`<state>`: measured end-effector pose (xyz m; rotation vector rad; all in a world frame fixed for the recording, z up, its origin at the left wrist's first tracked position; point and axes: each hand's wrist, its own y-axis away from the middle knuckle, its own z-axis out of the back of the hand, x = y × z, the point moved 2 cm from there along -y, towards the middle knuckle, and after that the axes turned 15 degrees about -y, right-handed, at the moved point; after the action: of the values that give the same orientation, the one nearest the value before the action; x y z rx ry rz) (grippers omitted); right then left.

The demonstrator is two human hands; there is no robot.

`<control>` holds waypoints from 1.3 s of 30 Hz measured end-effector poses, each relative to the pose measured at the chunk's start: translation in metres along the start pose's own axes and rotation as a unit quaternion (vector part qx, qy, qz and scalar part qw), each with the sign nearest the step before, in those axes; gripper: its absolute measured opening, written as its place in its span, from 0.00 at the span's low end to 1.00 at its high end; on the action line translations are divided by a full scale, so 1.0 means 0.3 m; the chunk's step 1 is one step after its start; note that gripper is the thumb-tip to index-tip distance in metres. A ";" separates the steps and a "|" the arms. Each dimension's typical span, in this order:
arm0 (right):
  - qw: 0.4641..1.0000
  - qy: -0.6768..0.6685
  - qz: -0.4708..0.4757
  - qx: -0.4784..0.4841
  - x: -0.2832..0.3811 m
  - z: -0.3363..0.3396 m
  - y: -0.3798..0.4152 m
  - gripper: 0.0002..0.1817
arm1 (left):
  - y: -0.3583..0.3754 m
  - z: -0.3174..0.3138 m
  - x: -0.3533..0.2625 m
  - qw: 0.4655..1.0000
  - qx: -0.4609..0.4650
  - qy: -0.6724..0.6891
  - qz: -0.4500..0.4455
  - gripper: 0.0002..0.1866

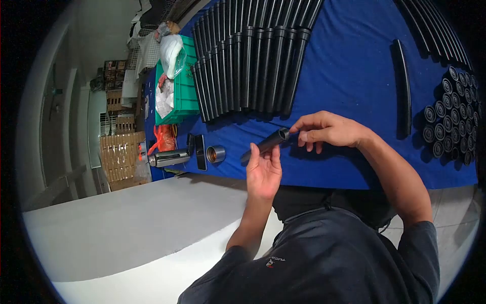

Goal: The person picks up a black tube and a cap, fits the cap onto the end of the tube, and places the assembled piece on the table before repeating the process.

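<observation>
In the head view, two bare hands are over one counter [349, 66] covered with blue cloth. The left hand [264, 175], palm up, holds one short black tube [267, 144] between thumb and fingers, closed only as far as the tube's width. The tube slants, its open end up and to the right. The right hand [331, 133] has its fingers loosely curled and partly open, the index fingertip at the tube's open end; whether it touches the rim I cannot tell. No other thing shows in its grasp.

Beyond the hands lie well over twenty black pipes [248, 66] in overlapping rows, too crowded for an exact count. One curved black rod [403, 91] lies alone to the right. Past it, at the upper right corner, are several thin black rods [435, 30]. Nearer the person, on the right, is a cluster of more than twenty pieces with round ends [454, 114] facing up, some cut off by the view's dark edge.

On the left of the counter are one metal ring [216, 154], one phone [200, 153], one grey flask [171, 158] and one red bag [163, 139]. Just behind them is green crate plastic [186, 81], with one white bag [172, 53] on top.
</observation>
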<state>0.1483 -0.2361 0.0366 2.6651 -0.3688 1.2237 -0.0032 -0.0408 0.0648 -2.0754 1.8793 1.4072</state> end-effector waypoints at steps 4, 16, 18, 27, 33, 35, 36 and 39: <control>1.000 0.003 0.002 -0.004 0.001 -0.002 0.000 0.21 | 0.012 -0.020 -0.016 0.998 -0.024 -0.044 -0.029 0.15; 0.999 0.015 0.038 0.007 0.036 -0.024 0.016 0.28 | 0.064 -0.191 -0.123 0.520 0.059 -0.819 -0.235 0.17; 0.999 -0.001 0.038 0.028 0.041 -0.031 0.019 0.30 | 0.038 -0.181 -0.116 0.486 0.067 -0.836 -0.247 0.18; 0.998 -0.014 0.046 0.043 0.011 -0.010 0.005 0.26 | 0.003 -0.146 -0.138 0.409 0.062 -0.888 -0.203 0.22; 0.997 -0.027 0.055 0.053 0.015 -0.013 0.008 0.25 | 0.003 -0.177 -0.113 0.410 0.054 -0.873 -0.259 0.25; 0.997 -0.026 0.057 0.047 0.012 -0.011 0.005 0.25 | -0.010 -0.176 -0.108 0.408 0.035 -0.874 -0.263 0.24; 0.997 -0.027 0.057 0.043 0.010 -0.011 0.005 0.26 | -0.021 -0.169 -0.109 0.410 0.028 -0.875 -0.257 0.23; 0.997 -0.038 0.057 0.020 0.012 -0.015 0.010 0.20 | -0.028 -0.175 -0.112 0.396 0.038 -0.877 -0.269 0.19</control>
<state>0.1464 -0.2383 0.0426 2.7640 -0.5197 1.1747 0.0387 -0.0404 0.1117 -0.0667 0.1628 1.6545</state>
